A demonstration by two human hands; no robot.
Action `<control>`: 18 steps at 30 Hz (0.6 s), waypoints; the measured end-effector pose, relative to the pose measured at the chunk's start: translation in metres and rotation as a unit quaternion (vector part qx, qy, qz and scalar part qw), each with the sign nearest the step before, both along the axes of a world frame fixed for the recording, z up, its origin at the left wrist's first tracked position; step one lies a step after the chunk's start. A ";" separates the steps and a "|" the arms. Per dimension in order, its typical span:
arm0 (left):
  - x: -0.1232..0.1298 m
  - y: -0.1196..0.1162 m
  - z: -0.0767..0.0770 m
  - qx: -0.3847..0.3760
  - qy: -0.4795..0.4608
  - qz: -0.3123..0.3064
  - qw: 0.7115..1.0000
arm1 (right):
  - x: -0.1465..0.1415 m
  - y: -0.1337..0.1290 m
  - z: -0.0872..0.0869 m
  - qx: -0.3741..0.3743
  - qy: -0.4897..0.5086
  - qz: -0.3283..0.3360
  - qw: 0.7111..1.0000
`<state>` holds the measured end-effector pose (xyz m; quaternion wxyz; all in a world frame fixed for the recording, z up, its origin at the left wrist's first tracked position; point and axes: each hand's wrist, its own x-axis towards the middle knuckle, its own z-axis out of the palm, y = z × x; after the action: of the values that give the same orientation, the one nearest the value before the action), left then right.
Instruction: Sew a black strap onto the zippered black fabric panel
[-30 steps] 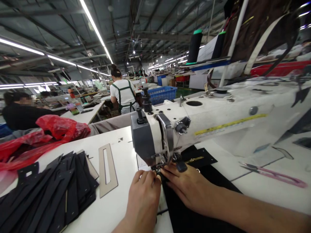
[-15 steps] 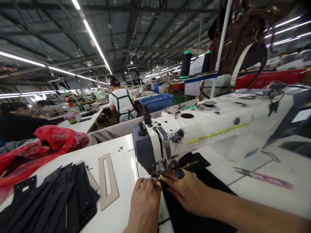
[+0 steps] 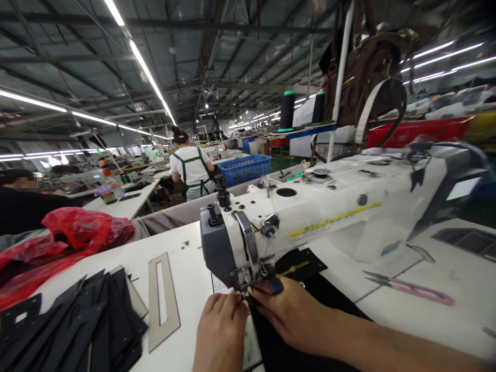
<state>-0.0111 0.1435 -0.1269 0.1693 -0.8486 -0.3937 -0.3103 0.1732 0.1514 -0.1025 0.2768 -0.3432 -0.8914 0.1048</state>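
Observation:
Both of my hands are at the needle area of a white and grey sewing machine (image 3: 337,212). My left hand (image 3: 222,325) has its fingers curled and pinched at the left edge of a black piece of material (image 3: 310,354), close to the presser foot (image 3: 276,285). My right hand (image 3: 290,312) lies over the same piece, fingers stretched toward the foot and pressing on it. The machine head partly hides both sets of fingertips. Behind the right hand lies a black part with a thin gold-coloured strip (image 3: 295,268) on it.
A stack of black cut pieces (image 3: 81,323) and a beige slotted template (image 3: 165,305) lie left of the machine. Pink-handled thread snips (image 3: 411,289) rest at right. Red plastic (image 3: 83,230) lies beyond the table's left edge. A person (image 3: 190,165) sits ahead near a blue crate (image 3: 244,169).
The view has shifted slightly, so the machine and table appear further left and a little lower. Both hands stay at the presser foot with the black piece, which has hardly moved.

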 end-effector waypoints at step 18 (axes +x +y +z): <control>0.002 0.004 0.003 -0.019 0.017 0.020 0.999 | -0.007 0.005 -0.005 0.004 0.009 -0.016 1.000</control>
<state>-0.0089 0.1477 -0.1234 0.1662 -0.8485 -0.4138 -0.2848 0.1660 0.1563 -0.1076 0.2877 -0.3551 -0.8839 0.0997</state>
